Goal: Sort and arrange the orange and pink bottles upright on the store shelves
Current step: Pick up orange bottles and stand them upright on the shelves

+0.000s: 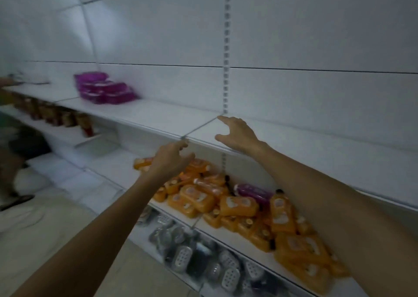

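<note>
Both hands are held empty. The right hand (237,134) is spread open above the upper shelf (158,115), and the left hand (169,158) is loosely curled at its front edge. The orange bottles (237,208) are heaped lying down on the shelf below, with one pink bottle (253,192) among them. More pink bottles (104,88) are seen far left on the upper shelf, probably lying flat, as the picture is blurred there.
</note>
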The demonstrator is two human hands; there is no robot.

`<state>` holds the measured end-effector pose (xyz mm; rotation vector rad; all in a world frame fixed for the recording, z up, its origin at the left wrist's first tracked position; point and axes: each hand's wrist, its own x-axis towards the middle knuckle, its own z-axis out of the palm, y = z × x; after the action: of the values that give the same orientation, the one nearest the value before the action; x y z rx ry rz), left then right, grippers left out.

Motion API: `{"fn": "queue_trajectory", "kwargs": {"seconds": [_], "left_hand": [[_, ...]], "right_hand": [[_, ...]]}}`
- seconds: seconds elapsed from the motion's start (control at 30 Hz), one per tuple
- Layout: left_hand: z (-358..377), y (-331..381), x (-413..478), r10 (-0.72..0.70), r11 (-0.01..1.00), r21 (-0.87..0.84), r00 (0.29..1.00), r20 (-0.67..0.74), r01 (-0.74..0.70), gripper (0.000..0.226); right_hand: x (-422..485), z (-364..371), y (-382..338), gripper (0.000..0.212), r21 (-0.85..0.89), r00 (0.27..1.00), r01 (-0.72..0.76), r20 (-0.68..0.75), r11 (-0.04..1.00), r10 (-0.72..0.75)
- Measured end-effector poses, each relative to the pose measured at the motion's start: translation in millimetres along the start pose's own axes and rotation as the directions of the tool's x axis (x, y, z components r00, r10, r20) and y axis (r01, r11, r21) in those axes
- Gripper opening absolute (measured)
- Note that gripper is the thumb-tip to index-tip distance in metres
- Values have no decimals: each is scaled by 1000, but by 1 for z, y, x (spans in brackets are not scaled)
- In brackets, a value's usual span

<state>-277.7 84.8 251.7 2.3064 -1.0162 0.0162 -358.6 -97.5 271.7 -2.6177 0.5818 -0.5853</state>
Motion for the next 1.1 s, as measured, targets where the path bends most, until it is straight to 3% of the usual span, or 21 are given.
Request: {"fn": "queue_trajectory", "kwargs": {"seconds": [0.17, 0.27, 0.5, 0.7, 0.8, 0.93, 1.1], "left_hand": [[-44, -88, -38, -169, 985, 5, 983, -75, 170, 43], [-57, -127, -50, -239, 971, -22, 964, -119, 238, 41], [-38, -197, -58, -340, 940, -74, 937, -82, 334, 36], [-36, -265, -9, -399, 916, -62, 917, -30, 396, 31], [-29, -298, 31, -421, 905, -69, 907, -2, 420, 29], [-19, -332, 78, -410, 907, -91, 912, 32, 411, 27], [-20, -372, 130, -352, 922, -175, 936, 0, 346, 24]], "right_hand": [[12, 79, -92, 63, 42, 988, 151, 34, 988, -152], [14, 112, -123, 59, 92, 983, 163, 76, 982, -170], [27, 184, -129, 37, 268, 973, -40, 230, 963, -23], [79, 244, -113, 18, 352, 930, -178, 365, 919, 41], [120, 273, -104, 31, 337, 913, -243, 397, 909, 97], [177, 316, -98, 24, 289, 890, -287, 432, 913, 143], [239, 360, -104, 32, 261, 870, -352, 445, 899, 212]]}}
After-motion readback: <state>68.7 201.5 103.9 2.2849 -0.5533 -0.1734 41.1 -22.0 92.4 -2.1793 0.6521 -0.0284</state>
